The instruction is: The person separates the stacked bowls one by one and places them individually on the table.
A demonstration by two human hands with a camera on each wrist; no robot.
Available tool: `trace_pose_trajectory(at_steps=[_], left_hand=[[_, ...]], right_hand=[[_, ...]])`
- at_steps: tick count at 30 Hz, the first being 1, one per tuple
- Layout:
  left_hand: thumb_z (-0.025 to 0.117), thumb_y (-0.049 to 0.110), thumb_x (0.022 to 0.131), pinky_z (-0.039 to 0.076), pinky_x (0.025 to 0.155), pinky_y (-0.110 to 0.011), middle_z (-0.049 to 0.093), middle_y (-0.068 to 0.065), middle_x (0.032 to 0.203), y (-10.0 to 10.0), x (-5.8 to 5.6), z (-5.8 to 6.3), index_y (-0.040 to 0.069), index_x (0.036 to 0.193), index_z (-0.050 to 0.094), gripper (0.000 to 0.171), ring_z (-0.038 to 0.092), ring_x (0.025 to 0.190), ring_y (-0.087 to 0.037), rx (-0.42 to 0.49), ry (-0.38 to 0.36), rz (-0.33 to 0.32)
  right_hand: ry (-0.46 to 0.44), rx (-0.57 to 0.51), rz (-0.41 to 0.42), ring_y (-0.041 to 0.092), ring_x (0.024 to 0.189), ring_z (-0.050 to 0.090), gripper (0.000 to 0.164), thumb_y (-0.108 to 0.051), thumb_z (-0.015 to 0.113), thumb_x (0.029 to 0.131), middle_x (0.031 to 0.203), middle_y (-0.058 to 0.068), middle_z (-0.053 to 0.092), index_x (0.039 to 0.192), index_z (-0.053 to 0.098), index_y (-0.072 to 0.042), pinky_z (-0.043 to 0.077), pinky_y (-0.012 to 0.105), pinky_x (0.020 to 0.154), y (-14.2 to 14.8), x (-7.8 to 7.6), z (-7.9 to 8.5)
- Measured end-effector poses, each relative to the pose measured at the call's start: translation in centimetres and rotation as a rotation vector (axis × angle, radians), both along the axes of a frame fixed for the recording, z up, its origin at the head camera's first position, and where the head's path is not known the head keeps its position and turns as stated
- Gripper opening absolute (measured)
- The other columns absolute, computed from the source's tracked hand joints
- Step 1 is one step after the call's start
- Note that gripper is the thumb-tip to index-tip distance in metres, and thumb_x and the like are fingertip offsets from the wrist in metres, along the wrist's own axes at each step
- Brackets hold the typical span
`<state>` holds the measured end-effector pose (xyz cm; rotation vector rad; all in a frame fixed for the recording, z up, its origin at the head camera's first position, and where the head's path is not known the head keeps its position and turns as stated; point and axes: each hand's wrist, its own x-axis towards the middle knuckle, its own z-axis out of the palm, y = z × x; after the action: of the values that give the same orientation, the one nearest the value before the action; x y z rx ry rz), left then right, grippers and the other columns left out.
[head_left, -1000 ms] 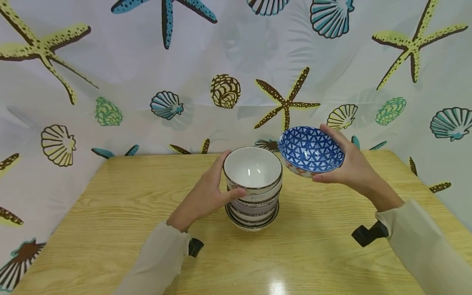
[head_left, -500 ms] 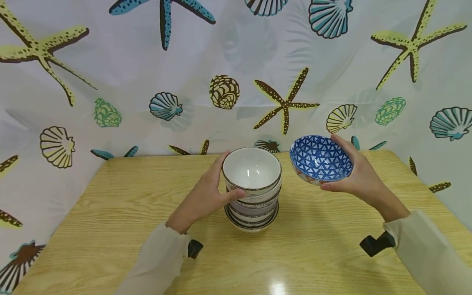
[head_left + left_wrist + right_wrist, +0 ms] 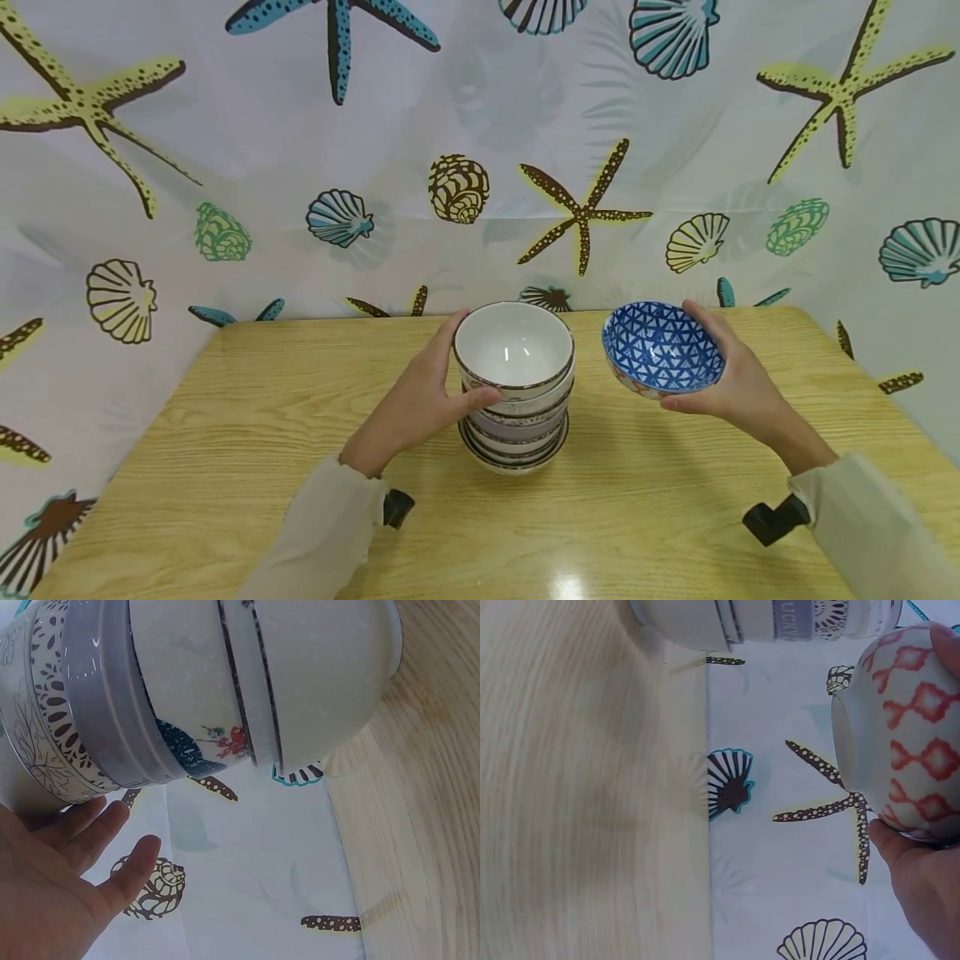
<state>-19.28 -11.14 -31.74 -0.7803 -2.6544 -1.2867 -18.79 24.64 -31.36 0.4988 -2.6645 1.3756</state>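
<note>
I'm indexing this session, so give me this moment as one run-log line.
left hand: grips bowl stack near top | right hand: holds blue-patterned bowl tilted in air | bowl stack: on table

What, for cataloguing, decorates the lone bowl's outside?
Bowl: red diamonds on white, clearest in right wrist view.

blue-patterned bowl: glossy ceramic; bowl stack: smooth, glazed; tabletop: wood-grained, shiny; backdrop: matt, cloth-like.
</note>
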Motion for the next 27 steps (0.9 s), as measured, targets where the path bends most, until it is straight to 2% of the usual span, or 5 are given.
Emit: trace_pose_trajectory(at_steps=[17,27], left_hand=[[0.059,0.075,0.072,0.036,0.105,-0.058,0.030,-0.010,0.153,0.0,0.1,0.0,0.016,0.153,0.015,0.110,0.038,0.135,-0.033,0.011,0.002,-0.006],[0.059,0.075,0.072,0.037,0.105,-0.057,0.031,-0.010,0.152,0.0,0.0,-0.1,0.014,0.153,0.016,0.110,0.039,0.134,-0.033,0.010,0.006,-0.004]], right_hand=[[-0.032,0.005,-0.024,0.053,0.131,0.029,0.114,-0.005,0.085,0.066,0.150,0.027,0.020,0.153,0.011,-0.006,0.035,0.066,0.099,0.3,-0.1,-4.4],[-0.049,0.004,0.002,0.053,0.131,0.029,0.114,-0.008,0.087,0.064,0.149,0.029,0.021,0.151,0.013,-0.001,0.033,0.067,0.100,0.4,-0.2,-6.5]])
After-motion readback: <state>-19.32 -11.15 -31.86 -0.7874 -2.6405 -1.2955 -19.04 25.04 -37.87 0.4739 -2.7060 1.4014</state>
